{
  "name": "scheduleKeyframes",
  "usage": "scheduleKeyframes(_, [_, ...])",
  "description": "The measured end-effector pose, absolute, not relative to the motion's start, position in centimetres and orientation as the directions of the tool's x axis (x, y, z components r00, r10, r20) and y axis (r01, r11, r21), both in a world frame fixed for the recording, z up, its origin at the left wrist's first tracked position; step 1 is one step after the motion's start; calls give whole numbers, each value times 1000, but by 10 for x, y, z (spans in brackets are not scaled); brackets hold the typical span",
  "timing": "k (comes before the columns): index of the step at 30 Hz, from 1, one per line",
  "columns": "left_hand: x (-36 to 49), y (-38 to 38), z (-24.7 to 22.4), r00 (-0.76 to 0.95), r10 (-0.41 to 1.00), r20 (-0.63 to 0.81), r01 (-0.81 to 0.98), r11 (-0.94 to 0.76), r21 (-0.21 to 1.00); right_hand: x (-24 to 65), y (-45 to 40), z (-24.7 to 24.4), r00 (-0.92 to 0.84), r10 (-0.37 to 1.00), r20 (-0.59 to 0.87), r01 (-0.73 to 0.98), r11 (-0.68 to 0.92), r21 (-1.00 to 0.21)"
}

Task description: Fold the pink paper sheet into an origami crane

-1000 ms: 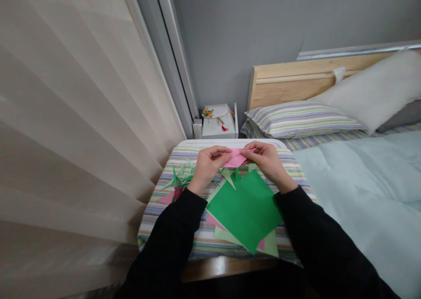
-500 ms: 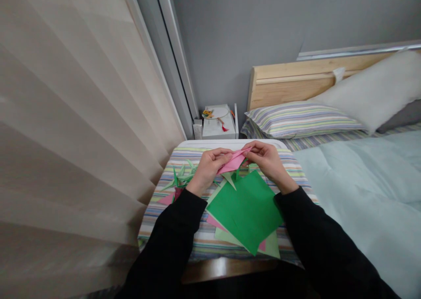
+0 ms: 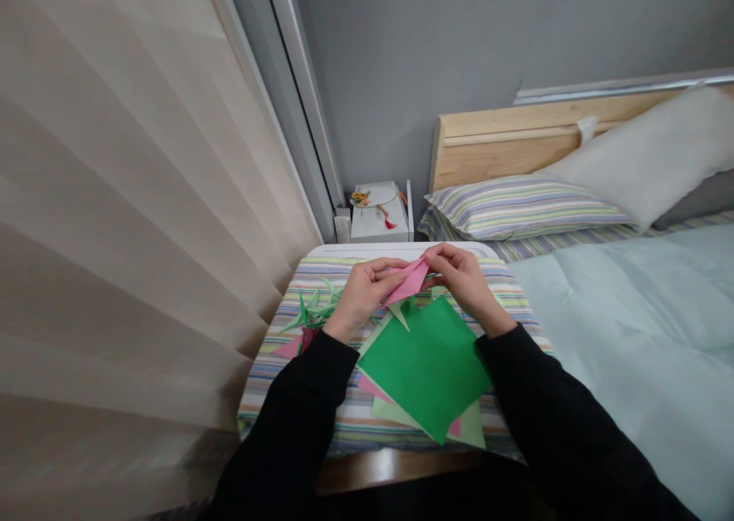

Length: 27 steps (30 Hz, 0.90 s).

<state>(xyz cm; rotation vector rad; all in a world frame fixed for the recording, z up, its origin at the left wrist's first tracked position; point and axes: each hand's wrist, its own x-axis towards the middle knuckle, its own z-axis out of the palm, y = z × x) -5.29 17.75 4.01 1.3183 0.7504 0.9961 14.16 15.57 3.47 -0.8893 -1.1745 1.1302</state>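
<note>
My left hand (image 3: pixel 361 293) and my right hand (image 3: pixel 462 280) both pinch a folded piece of pink origami paper (image 3: pixel 408 282) between them, above the near part of the striped cloth (image 3: pixel 367 429). Just below my wrists lies a stack of square sheets, with a bright green sheet (image 3: pixel 424 368) on top and pale green and pink corners showing beneath. Under my left wrist sit several folded green paper pieces (image 3: pixel 318 310) with sharp points. A pink paper scrap (image 3: pixel 291 347) lies beside them.
A pleated beige blind (image 3: pixel 143 200) fills the left side. To the right are a pale blue duvet (image 3: pixel 631 330), a striped pillow (image 3: pixel 521 207) and a wooden headboard (image 3: pixel 505 142). Beyond the cloth, a white box (image 3: pixel 378 223) holds a small decorated fan.
The pink paper now angles up toward the right and looks narrower. My hands have drawn slightly closer together, and the view has shifted a little.
</note>
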Motion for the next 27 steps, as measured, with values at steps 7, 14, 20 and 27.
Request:
scheduleKeyframes(7, [-50, 177, 42, 414, 892, 180, -140, -133, 981, 141, 155, 37, -15, 978, 206, -150, 202, -968])
scheduleKeyframes(14, [-51, 179, 38, 402, 886, 231, -117, -201, 973, 140, 155, 38, 5, 980, 200, -154, 199, -968])
scheduleKeyframes(20, [-51, 179, 39, 379, 890, 255, -116, -228, 967, 139, 157, 35, 19, 974, 228, -157, 228, -961])
scheduleKeyframes(27, [-49, 177, 39, 384, 903, 191, -148, -144, 978, 138, 154, 37, -27, 957, 289, -93, 285, -954])
